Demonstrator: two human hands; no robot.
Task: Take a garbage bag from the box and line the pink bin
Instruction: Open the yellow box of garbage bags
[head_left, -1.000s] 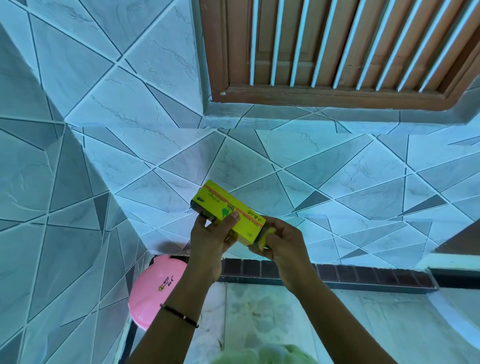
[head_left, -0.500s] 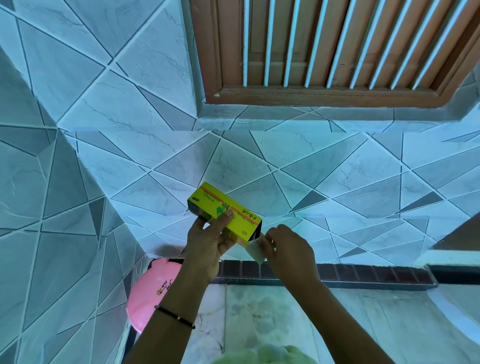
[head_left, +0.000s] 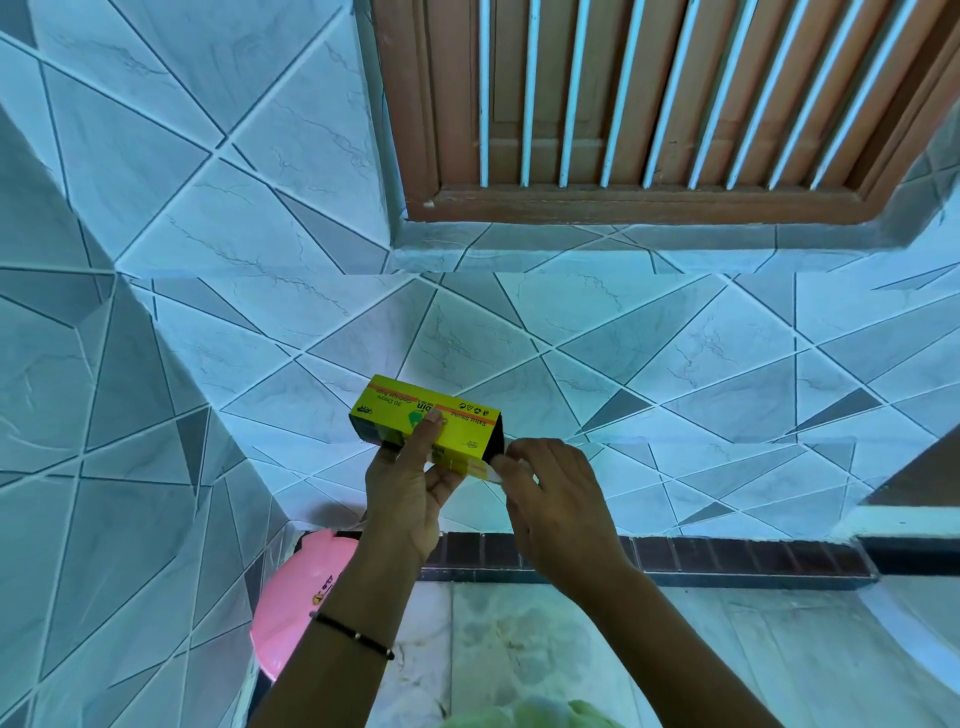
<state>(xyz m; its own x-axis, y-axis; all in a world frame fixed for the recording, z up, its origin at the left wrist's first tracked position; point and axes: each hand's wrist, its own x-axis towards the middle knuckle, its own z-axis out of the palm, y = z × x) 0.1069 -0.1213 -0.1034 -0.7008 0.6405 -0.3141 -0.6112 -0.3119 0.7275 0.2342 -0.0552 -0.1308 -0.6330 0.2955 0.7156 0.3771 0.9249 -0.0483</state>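
A yellow box of garbage bags is held up in front of the tiled wall, with my left hand gripping it from below, thumb across its top face. The box's right end is open and dark inside. My right hand sits at that open end, fingertips pinched on the box's pale end flap. No bag shows outside the box. The pink bin stands low on the left in the corner, partly hidden behind my left forearm.
Tiled walls meet in a corner at the left. A brown wooden louvred window sits above. A dark brick strip runs along the foot of the wall, with pale stone floor below. Green cloth shows at the bottom edge.
The right end of the box has been opened, its dark inside now showing. My right hand has shifted from covering that end to pinching the flap. The box tilted slightly flatter.
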